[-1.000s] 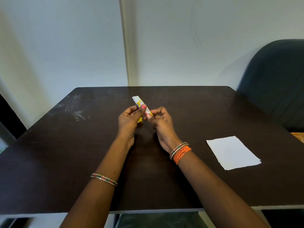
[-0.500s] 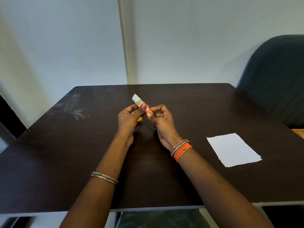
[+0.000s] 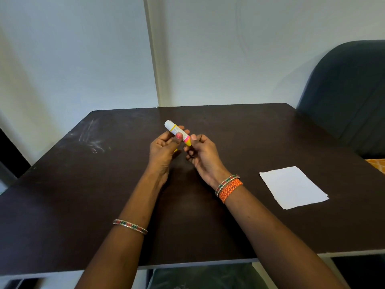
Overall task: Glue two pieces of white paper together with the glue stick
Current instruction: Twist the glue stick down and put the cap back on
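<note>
Since the earlier frames, both hands have been easing the glue stick (image 3: 177, 132) a little higher above the surface (image 3: 62, 195), and the thumb of the left hand (image 3: 164, 148) has slid further along its barrel; the tilt of the stick is staying much the same. The white paper (image 3: 292, 187) is lying where it lay before, flat on the right side of the surface, well apart from the hands.

The left hand is curling its fingers round the middle of the glue stick, thumb pressing on top, so that the white end is pointing up and away to the left. The right hand (image 3: 203, 155) is pinching the lower yellow and pink end between thumb and fingertips, its other fingers loosely bent. Whether the paper is one sheet or two stacked is not something I can tell.

A beaded bangle (image 3: 130, 226) is sitting on the left forearm, and an orange braided band (image 3: 230, 189) beside another bangle is circling the right wrist. A dark chair (image 3: 350, 90) is standing past the far right corner.
</note>
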